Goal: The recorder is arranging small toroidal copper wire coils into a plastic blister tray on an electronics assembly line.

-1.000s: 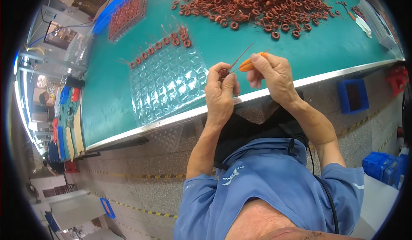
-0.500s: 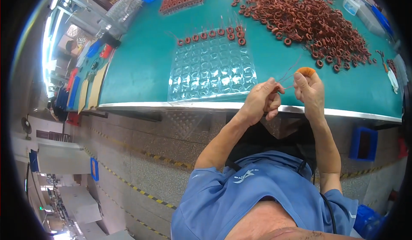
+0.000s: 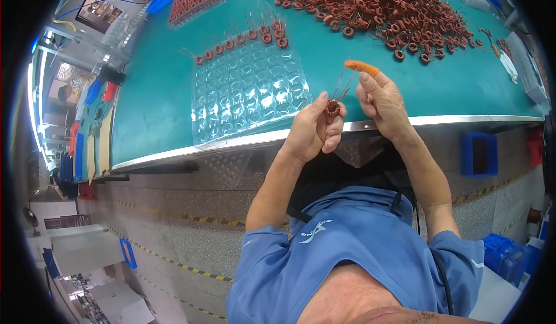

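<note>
My left hand pinches a copper-wound ring coil just over the table's front edge, its thin wire leads standing up. To its right is my right hand, an orange finger cot on its outstretched index finger. That fingertip is at the upper ends of the leads; whether it touches them I cannot tell. The thumb stands apart from the index finger, and the other fingers are curled. Left of my hands lies a clear plastic tray with round pockets, several coils along its far edge, leads upward.
A big heap of loose coils covers the back right of the green table. At the far left stands a filled tray of coils. An orange-handled tool lies at the right. A blue crate is on the floor.
The coil in my left hand now faces upright with its leads up. My right index finger has straightened out, and the hand has come away from the coil. The whole view has shifted.
</note>
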The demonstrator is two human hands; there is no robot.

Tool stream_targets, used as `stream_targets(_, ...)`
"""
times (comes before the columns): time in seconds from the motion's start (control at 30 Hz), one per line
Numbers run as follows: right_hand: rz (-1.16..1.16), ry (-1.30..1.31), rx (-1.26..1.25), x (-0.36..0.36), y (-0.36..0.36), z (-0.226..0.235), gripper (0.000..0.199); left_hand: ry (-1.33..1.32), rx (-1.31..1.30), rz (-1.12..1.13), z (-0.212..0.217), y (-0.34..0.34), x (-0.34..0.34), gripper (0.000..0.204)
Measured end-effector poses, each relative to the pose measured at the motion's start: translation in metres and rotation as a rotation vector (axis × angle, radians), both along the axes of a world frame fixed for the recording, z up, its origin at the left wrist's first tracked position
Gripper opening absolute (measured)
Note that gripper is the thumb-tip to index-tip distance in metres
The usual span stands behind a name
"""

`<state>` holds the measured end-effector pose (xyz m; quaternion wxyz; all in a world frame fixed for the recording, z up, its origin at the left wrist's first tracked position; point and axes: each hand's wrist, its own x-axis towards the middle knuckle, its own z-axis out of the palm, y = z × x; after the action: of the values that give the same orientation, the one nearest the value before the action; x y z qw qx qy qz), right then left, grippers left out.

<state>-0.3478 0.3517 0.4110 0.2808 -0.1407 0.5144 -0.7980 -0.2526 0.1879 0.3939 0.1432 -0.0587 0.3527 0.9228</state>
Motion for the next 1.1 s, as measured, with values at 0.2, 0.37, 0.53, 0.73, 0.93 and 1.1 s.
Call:
stream_targets(0.2, -0.005, -0.043, -0.034, -0.007, -0.003, 0.014, 0.043, 0.015, -0.066, -0.002, 0.009, 0.006, 0.005, 0.056)
stream_targets(0.37, 0.115, -0.023, 0.008, -0.003, -0.002, 0.008, 0.034, 0.08, -0.102, 0.009, 0.004, 0.007, 0.006, 0.055)
stream_targets(0.53, -0.017, 0.112, 0.001, -0.003, 0.001, 0.014, 0.032, 0.371, -0.328, 0.185, 0.009, 0.016, 0.009, 0.038)
stream_targets(0.73, 0.052, 0.037, -0.023, -0.005, 0.004, 0.014, 0.03, 0.476, -0.343, 0.194, 0.002, 0.016, 0.008, 0.038)
stream_targets(0.93, 0.104, -0.03, 0.002, -0.004, 0.004, 0.018, 0.032, 0.581, -0.349, 0.12, 0.003, 0.013, 0.008, 0.034)
stream_targets(1.1, -0.032, 0.159, 0.136, 0.005, 0.003, 0.021, 0.038, 0.584, -0.447, 0.216, 0.01, 0.01, 0.011, 0.039)
